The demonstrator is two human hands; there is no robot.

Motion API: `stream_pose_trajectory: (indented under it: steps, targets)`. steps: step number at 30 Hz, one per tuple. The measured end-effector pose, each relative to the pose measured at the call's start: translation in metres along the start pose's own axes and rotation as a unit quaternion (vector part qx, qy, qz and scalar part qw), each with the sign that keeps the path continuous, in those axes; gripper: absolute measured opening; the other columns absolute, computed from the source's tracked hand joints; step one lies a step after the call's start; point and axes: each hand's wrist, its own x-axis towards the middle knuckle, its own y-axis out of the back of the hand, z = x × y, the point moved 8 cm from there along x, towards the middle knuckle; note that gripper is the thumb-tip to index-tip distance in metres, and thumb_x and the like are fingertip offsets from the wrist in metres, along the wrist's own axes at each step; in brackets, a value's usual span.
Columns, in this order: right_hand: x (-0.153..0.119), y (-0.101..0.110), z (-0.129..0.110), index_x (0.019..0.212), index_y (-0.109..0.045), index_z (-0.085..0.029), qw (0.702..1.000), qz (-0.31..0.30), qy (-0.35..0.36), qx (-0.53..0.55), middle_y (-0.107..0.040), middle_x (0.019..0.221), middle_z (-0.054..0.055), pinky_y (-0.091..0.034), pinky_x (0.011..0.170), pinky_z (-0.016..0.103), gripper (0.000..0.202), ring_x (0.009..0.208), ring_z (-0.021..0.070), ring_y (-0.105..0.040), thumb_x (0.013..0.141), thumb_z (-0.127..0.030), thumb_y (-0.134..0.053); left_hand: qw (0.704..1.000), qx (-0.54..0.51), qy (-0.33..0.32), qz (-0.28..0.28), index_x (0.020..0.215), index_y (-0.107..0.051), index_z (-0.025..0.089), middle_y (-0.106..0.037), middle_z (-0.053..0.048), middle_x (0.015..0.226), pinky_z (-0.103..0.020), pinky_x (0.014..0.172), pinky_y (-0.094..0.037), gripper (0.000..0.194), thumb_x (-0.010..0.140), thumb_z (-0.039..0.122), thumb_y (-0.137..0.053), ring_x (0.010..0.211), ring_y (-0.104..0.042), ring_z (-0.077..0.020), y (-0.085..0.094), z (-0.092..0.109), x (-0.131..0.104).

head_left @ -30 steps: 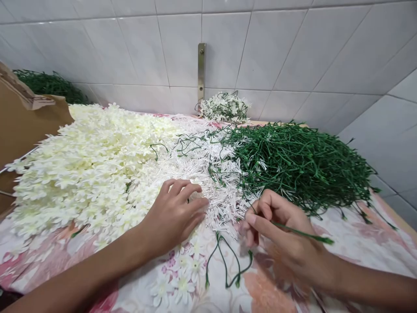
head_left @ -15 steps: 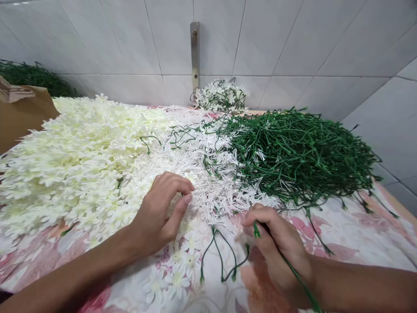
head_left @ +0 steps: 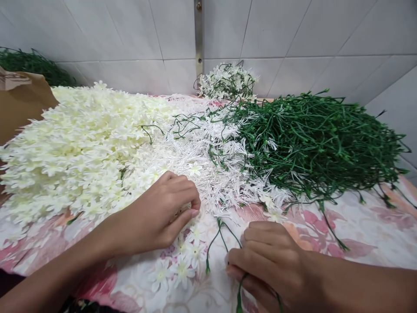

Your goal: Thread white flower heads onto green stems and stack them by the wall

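Right fingers (head_left: 230, 261) are curled around a green stem (head_left: 240, 295); left fingers (head_left: 196, 202) are bent close to the thumb, their grip unclear. Beyond them lie white flowers (head_left: 81, 148) at left, white sprigs (head_left: 198, 161) centrally and green stems (head_left: 319, 143) at right, on flowered cloth (head_left: 208, 300).

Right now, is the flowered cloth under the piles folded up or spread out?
Spread out: the cloth runs from under the white flowers to under the green stems, its printed pattern showing.
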Motion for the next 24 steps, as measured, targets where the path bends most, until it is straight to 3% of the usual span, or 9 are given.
stream_pose_trajectory:
  steps: [9,16,24]
  targets:
    - [0.0026,-0.0011,0.0009,0.075,-0.065,-0.012,1.0,-0.015,0.013,-0.002,-0.053,0.052,0.0,-0.029,0.048,0.031,0.025,0.045,0.0146,-0.039,0.09,-0.012,-0.045,1.0,0.027,0.011,-0.006,0.084,-0.053,0.018,-0.057,-0.001,0.084,-0.036,0.083,-0.029,0.015,0.095,0.018,-0.043,0.084,-0.048,-0.0185,-0.0025,-0.006,0.002]
    - [-0.0002,-0.0019,-0.0006,0.077,-0.064,-0.013,1.0,-0.014,0.022,-0.005,-0.051,0.052,-0.001,-0.028,0.048,0.031,0.023,0.046,0.0144,-0.037,0.088,-0.011,-0.043,1.0,0.018,0.012,0.02,0.085,-0.052,0.019,-0.055,-0.001,0.085,-0.035,0.082,-0.031,0.013,0.096,0.019,-0.044,0.084,-0.047,-0.0177,0.0064,-0.0062,-0.0013]
    - [0.0017,-0.002,-0.0018,0.074,-0.067,-0.01,1.0,-0.017,0.022,0.001,-0.052,0.052,0.0,-0.028,0.046,0.032,0.024,0.046,0.0149,-0.037,0.085,-0.009,-0.046,1.0,0.01,0.012,-0.009,0.085,-0.052,0.018,-0.054,-0.002,0.086,-0.035,0.081,-0.032,0.016,0.097,0.02,-0.041,0.083,-0.047,-0.0179,-0.001,-0.0066,0.0009]
